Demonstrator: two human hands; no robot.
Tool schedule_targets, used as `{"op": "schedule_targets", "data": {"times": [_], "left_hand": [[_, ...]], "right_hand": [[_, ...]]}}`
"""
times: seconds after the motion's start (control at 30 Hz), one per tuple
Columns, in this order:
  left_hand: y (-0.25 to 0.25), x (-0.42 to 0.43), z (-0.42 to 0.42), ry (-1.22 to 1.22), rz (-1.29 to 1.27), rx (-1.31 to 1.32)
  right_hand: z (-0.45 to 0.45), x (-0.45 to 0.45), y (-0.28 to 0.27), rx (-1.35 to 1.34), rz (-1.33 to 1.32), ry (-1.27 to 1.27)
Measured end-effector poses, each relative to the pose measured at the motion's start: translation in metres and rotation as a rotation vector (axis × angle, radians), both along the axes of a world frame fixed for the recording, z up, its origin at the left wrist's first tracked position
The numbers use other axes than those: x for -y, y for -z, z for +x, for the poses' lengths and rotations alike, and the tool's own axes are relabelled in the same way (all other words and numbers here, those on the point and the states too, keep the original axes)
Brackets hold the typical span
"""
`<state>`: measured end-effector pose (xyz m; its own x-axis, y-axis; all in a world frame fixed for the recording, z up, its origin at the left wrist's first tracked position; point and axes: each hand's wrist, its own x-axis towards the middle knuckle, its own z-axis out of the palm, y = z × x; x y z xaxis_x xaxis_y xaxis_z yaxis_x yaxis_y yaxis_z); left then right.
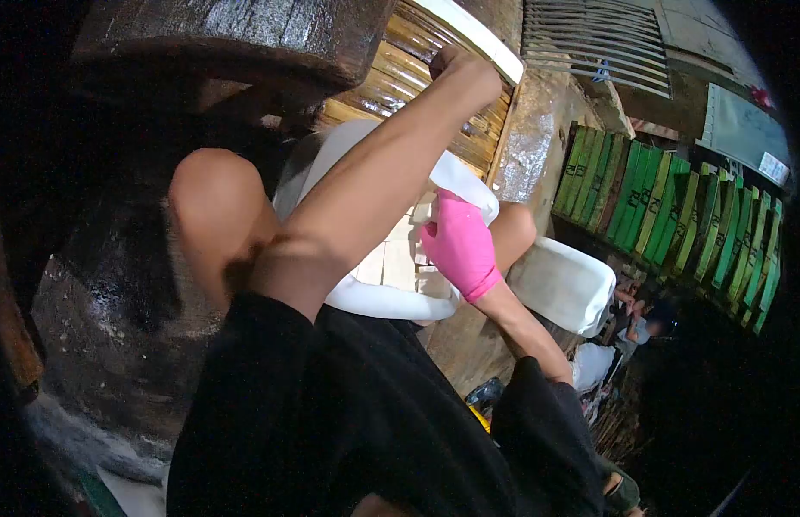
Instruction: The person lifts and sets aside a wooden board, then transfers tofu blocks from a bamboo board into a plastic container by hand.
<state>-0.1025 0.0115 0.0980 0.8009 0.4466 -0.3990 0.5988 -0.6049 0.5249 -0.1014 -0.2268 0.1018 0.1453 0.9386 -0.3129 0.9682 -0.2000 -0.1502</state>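
Note:
My right hand (460, 243), in a pink glove, reaches into a cut-open white plastic container (396, 300) between my knees. Its fingers are curled at pale, tofu-like blocks (398, 263) packed in rows; the fingertips are partly hidden against them. My left hand (456, 65) is bare and bent at the wrist above a wet slatted tray (398, 77) with a white edge (477, 30). The left fingers look curled in, and what they hold, if anything, is hidden behind the wrist. My left forearm crosses over the container.
A white jerrycan (562, 286) lies beside my right knee. Several green slatted boards (641, 194) stand in a row at the right. A dark wet rounded block (236, 34) is at upper left. Another person (641, 329) is in the background at right.

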Motion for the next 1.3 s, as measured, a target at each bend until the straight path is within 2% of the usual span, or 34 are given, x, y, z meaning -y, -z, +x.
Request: {"op": "schedule_targets", "data": {"times": [0.03, 0.13, 0.23, 0.27, 0.33, 0.4, 0.47, 0.5, 0.57, 0.63, 0.7, 0.73, 0.77, 0.8, 0.87, 0.9, 0.93, 0.97, 1.03, 1.1, 1.13, 1.17, 1.23, 1.3], "left_hand": [[-0.001, 0.003, -0.001, -0.017, 0.018, 0.008], [0.0, 0.006, -0.001, -0.058, 0.022, 0.008], [0.005, 0.002, 0.01, -0.068, -0.065, -0.028], [0.01, 0.0, 0.015, -0.073, -0.072, -0.034], [0.004, 0.002, 0.009, -0.08, -0.081, -0.067], [-0.007, 0.002, 0.002, -0.051, -0.073, -0.098], [-0.006, 0.005, -0.003, -0.032, -0.023, -0.063], [-0.002, 0.01, -0.005, -0.024, 0.025, -0.01], [-0.006, 0.008, -0.005, -0.015, 0.07, 0.011], [-0.012, 0.007, -0.005, -0.009, 0.035, -0.023], [-0.007, 0.008, 0.001, 0.015, -0.002, -0.068], [0.0, 0.007, 0.008, 0.038, -0.014, -0.116], [0.004, 0.006, 0.013, 0.062, -0.029, -0.165], [-0.001, 0.007, 0.011, 0.064, -0.012, -0.203], [-0.001, 0.006, 0.011, 0.036, 0.046, -0.193], [-0.003, 0.005, 0.01, 0.021, 0.074, -0.188], [-0.021, 0.002, 0.005, 0.076, 0.145, -0.184], [-0.02, 0.002, 0.007, -0.056, 0.186, -0.131], [-0.013, 0.001, 0.015, -0.32, 0.261, -0.029], [0.0, 0.003, 0.013, -0.415, 0.416, 0.132], [0.0, 0.004, 0.008, -0.417, 0.473, 0.179], [0.003, 0.01, 0.006, -0.419, 0.518, 0.225], [0.019, 0.005, 0.015, -0.349, 0.33, 0.223], [0.018, 0.002, 0.02, -0.291, 0.25, 0.152]], "right_hand": [[-0.004, 0.001, -0.001, 0.058, -0.046, 0.066], [0.008, 0.011, 0.023, 0.179, -0.078, -0.01], [0.024, 0.025, 0.057, 0.133, 0.247, -0.275], [0.027, 0.025, 0.059, 0.106, 0.157, -0.229], [0.031, 0.022, 0.054, 0.045, -0.024, -0.14], [0.028, 0.021, 0.042, -0.053, 0.116, -0.155], [0.006, 0.009, 0.004, -0.02, 0.063, -0.156], [-0.013, 0.002, -0.028, 0.067, -0.056, -0.15], [-0.003, 0.003, -0.064, -0.147, -0.076, -0.246], [0.032, -0.025, -0.115, -0.598, -0.507, -0.372], [0.086, -0.071, -0.131, -0.983, -0.614, -0.33], [0.111, -0.093, -0.128, -0.993, -0.459, -0.121], [0.129, -0.116, -0.119, -0.995, -0.304, 0.09], [0.145, -0.143, -0.096, -0.918, -0.001, 0.224], [0.171, -0.205, -0.04, -0.637, 0.007, 0.358], [0.196, -0.235, 0.006, -0.562, -0.034, 0.243], [0.229, -0.266, 0.081, -0.386, 0.133, -0.02], [0.213, -0.292, 0.102, -0.258, 0.166, -0.136], [0.19, -0.348, 0.146, -0.215, 0.147, -0.259], [0.174, -0.404, 0.195, -0.147, 0.146, -0.341], [0.154, -0.416, 0.186, -0.083, 0.054, -0.313], [0.152, -0.437, 0.204, -0.055, -0.014, -0.329], [0.133, -0.443, 0.202, -0.046, -0.052, -0.329], [0.116, -0.418, 0.189, -0.088, -0.031, -0.305]]}}
